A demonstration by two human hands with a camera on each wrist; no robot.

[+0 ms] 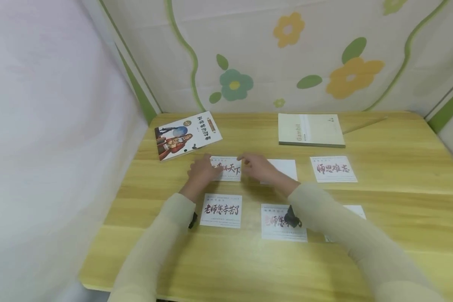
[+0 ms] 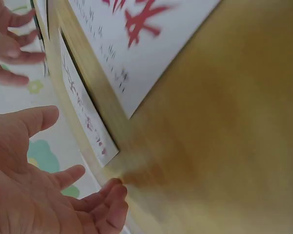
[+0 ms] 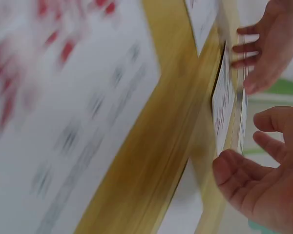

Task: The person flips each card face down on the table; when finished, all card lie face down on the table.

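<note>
A white card with red brush lettering lies on the table between my two hands. My left hand is at its left end, covering part of it in the head view; its fingers are loosely bent around nothing. Past the card's right edge is my right hand, its fingers spread and slightly curved over bare space. Whether any fingertip touches the card, I cannot tell. Beneath the right hand lies a card with no red lettering visible. In the right wrist view, the right hand faces the left hand across the lettered card.
More cards lie about: one far right, one front left, one front middle, and one partly under the right sleeve. At the back are an illustrated book, a pale book and a thin stick.
</note>
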